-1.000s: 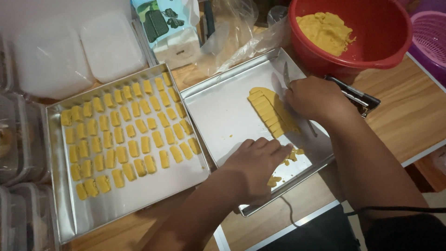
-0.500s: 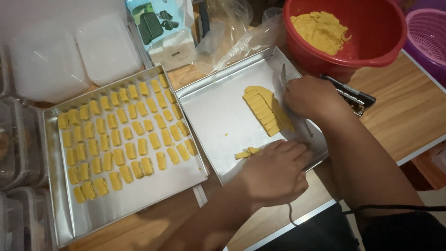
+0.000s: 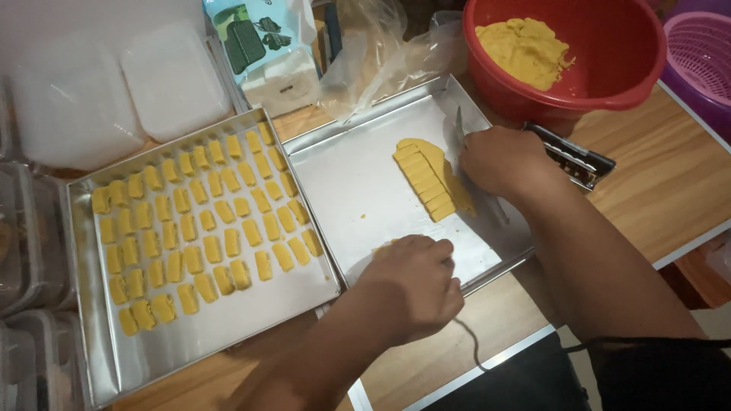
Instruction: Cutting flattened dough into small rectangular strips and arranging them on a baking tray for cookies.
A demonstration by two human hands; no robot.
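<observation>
I see my right hand (image 3: 499, 161) gripping a thin metal blade (image 3: 459, 125) against the sliced yellow dough slab (image 3: 428, 176); my left hand (image 3: 413, 283) curls over cut pieces near the square steel tray (image 3: 346, 179)'s front edge, bare metal between.

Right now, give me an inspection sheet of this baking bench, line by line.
Surface: wooden table, pale edge strip.
Job's things: right tray holds a sliced dough slab; left tray holds rows of cut pieces.
Clutter: red bowl with dough, plastic bags, lidded tubs, purple basket.
Grippers: right hand holds a knife by the slab; left hand covers pieces at the tray's near edge.
Cables: black cable at the near table edge.
Surroundings: nothing seen.
</observation>
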